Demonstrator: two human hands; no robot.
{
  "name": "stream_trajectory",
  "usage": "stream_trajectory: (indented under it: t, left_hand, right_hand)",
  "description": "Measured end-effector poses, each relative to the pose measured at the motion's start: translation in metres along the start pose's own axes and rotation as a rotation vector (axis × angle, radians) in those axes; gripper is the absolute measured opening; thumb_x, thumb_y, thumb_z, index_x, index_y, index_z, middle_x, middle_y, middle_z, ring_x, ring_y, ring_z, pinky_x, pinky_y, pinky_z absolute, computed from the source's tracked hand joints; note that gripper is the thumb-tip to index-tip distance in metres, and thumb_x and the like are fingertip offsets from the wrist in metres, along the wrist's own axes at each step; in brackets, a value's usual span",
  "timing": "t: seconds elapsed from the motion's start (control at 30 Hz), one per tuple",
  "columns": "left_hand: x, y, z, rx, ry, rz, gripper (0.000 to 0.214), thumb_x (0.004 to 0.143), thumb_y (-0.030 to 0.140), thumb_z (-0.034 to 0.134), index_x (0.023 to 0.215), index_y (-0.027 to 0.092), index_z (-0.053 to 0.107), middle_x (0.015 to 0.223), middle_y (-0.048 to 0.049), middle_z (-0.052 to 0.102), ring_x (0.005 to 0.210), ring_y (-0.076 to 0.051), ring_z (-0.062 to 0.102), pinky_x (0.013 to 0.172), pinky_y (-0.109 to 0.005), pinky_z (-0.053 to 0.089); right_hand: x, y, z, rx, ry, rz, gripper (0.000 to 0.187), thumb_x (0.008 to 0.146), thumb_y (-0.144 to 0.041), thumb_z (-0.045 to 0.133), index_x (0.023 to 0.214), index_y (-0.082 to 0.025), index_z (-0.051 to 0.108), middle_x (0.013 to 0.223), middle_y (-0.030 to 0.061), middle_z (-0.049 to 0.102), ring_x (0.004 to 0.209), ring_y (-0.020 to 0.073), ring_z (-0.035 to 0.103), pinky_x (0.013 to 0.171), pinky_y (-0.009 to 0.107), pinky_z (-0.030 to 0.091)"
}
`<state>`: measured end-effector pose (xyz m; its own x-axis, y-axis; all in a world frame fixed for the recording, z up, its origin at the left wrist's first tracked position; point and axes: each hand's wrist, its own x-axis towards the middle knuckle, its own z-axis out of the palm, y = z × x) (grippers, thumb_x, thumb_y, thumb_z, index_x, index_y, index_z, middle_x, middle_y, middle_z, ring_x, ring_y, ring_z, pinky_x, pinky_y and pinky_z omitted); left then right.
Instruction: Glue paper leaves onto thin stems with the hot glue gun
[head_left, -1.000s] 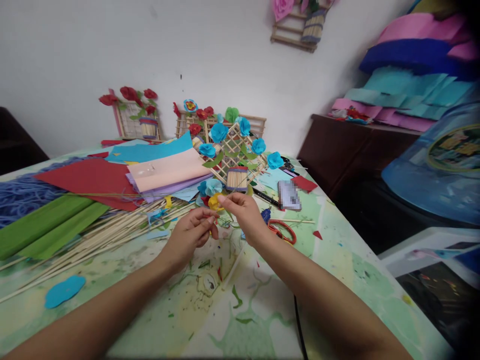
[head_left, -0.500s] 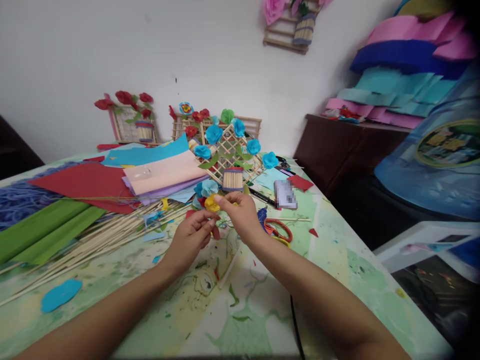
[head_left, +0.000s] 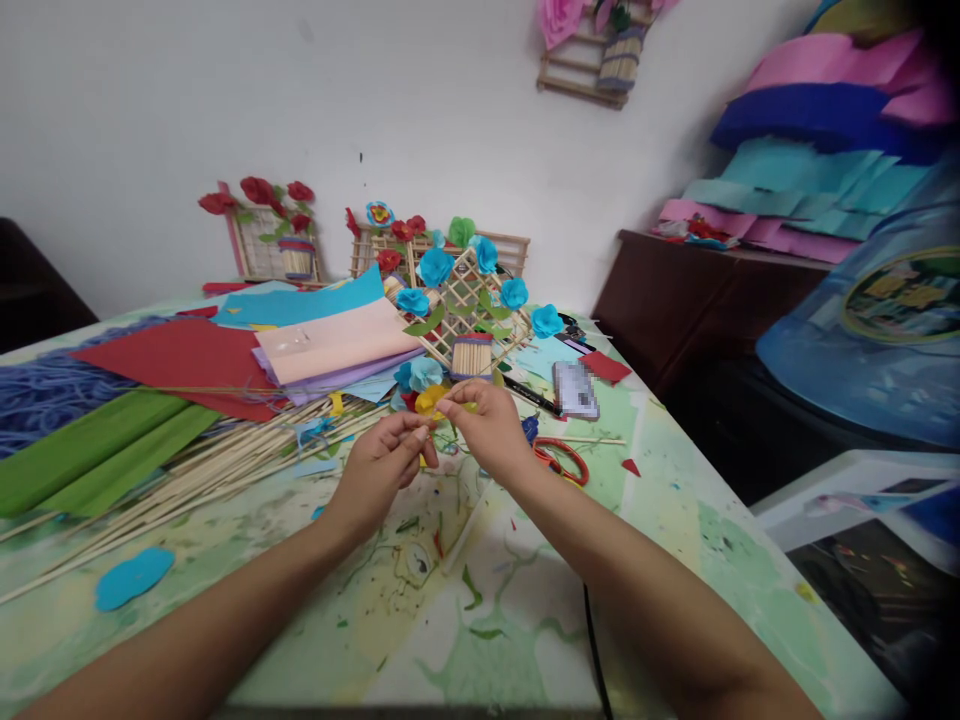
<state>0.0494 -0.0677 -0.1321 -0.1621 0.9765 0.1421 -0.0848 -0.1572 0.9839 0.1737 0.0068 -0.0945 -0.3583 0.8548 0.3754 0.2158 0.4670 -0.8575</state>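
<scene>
Well, right hand (head_left: 489, 425): pinching ruffled yellow paper (head_left: 428, 400)
Left hand (head_left: 390, 462): fingers curled, grip unclear
Scissors (head_left: 570, 447): round-looped, toward table's (head_left: 675, 580) right edge

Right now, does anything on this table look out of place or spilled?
Mildly: a blue cutout lies alone at near left, away from the coloured sheets, and a small red scrap lies like litter right of the scissors. No spill shows.
</scene>
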Motion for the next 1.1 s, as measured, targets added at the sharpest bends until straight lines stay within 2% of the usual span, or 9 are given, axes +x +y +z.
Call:
stream_trajectory:
  t: [0.1, 0.2, 0.3, 0.47, 0.57, 0.7, 0.9, 1.0, 1.1]
  left_hand:
    - [0.0, 0.001, 0.0, 0.085, -0.019, 0.045, 0.018, 0.086, 0.034, 0.056, 0.092, 0.017, 0.059, 0.066, 0.0, 0.064, 0.043, -0.006, 0.04, 0.043, -0.019, 0.031]
    - [0.006, 0.011, -0.004, 0.279, -0.017, 0.19, 0.024, 0.085, 0.038, 0.055, 0.09, 0.017, 0.066, 0.084, -0.0055, 0.068, 0.072, -0.015, 0.06, 0.067, -0.027, 0.046]
    - [0.018, 0.034, -0.007, 0.506, 0.001, 0.384, 0.03, 0.087, 0.041, 0.051, 0.08, 0.018, 0.07, 0.098, -0.0079, 0.067, 0.095, -0.022, 0.06, 0.085, -0.033, 0.044]
    - [0.039, 0.081, 0.004, 0.716, 0.078, 0.55, 0.03, 0.082, 0.041, 0.056, 0.065, 0.018, 0.066, 0.094, -0.0069, 0.068, 0.093, -0.022, 0.061, 0.084, -0.032, 0.044]
    - [0.046, 0.098, 0.016, 0.66, -0.043, 0.462, 0.029, 0.08, 0.044, 0.059, 0.078, 0.018, 0.071, 0.093, -0.0067, 0.07, 0.091, -0.023, 0.062, 0.079, -0.032, 0.047]
    - [0.053, 0.1, 0.026, 0.438, -0.235, 0.262, 0.032, 0.076, 0.044, 0.065, 0.094, 0.019, 0.073, 0.097, -0.0072, 0.071, 0.093, -0.023, 0.063, 0.075, -0.031, 0.05]
    - [0.057, 0.088, 0.024, 0.176, -0.324, 0.136, 0.022, 0.071, 0.035, 0.072, 0.085, 0.018, 0.075, 0.092, -0.0083, 0.07, 0.083, -0.019, 0.063, 0.068, -0.028, 0.05]
    - [0.057, 0.087, 0.022, 0.116, -0.367, 0.098, 0.022, 0.07, 0.034, 0.074, 0.085, 0.018, 0.075, 0.089, -0.008, 0.069, 0.079, -0.018, 0.062, 0.066, -0.027, 0.05]
    - [0.057, 0.087, 0.023, 0.09, -0.403, 0.087, 0.017, 0.068, 0.033, 0.075, 0.075, 0.018, 0.073, 0.089, -0.0076, 0.068, 0.079, -0.017, 0.062, 0.065, -0.026, 0.049]
  right_hand:
    - [0.005, -0.003, -0.009, -0.006, -0.111, -0.003, 0.015, 0.074, -0.011, 0.062, 0.059, -0.014, 0.064, 0.074, 0.004, 0.064, 0.077, 0.0156, 0.059, 0.076, 0.028, 0.043]
    - [0.009, -0.008, -0.023, 0.045, -0.207, -0.014, 0.017, 0.075, -0.009, 0.058, 0.06, -0.014, 0.064, 0.075, 0.0028, 0.064, 0.074, 0.0136, 0.058, 0.073, 0.026, 0.043]
    - [0.01, -0.014, -0.037, 0.103, -0.284, -0.046, 0.014, 0.076, -0.011, 0.056, 0.067, -0.014, 0.067, 0.077, 0.0021, 0.064, 0.072, 0.0128, 0.056, 0.071, 0.025, 0.042]
    - [0.007, -0.026, -0.055, 0.117, -0.338, -0.088, 0.011, 0.076, -0.017, 0.058, 0.067, -0.016, 0.066, 0.08, 0.0019, 0.062, 0.073, 0.0124, 0.054, 0.069, 0.025, 0.041]
    - [0.005, -0.032, -0.063, 0.148, -0.404, -0.124, 0.011, 0.076, -0.02, 0.059, 0.067, -0.016, 0.063, 0.074, 0.0004, 0.06, 0.07, 0.0117, 0.052, 0.068, 0.025, 0.04]
    - [0.004, -0.034, -0.068, 0.169, -0.427, -0.097, 0.013, 0.075, -0.026, 0.06, 0.068, -0.016, 0.063, 0.061, -0.0029, 0.052, 0.058, 0.0096, 0.043, 0.06, 0.024, 0.035]
    - [0.003, -0.03, -0.066, 0.213, -0.424, -0.025, 0.018, 0.073, -0.031, 0.063, 0.062, -0.016, 0.062, 0.051, -0.007, 0.042, 0.048, 0.0064, 0.03, 0.05, 0.022, 0.026]
    - [0.003, -0.032, -0.065, 0.259, -0.43, -0.021, 0.016, 0.071, -0.03, 0.065, 0.062, -0.016, 0.063, 0.055, -0.0058, 0.047, 0.05, 0.0067, 0.034, 0.05, 0.021, 0.028]
    - [0.004, -0.033, -0.064, 0.314, -0.434, -0.023, 0.012, 0.068, -0.028, 0.066, 0.064, -0.017, 0.064, 0.059, -0.0048, 0.052, 0.056, 0.0081, 0.041, 0.055, 0.022, 0.033]
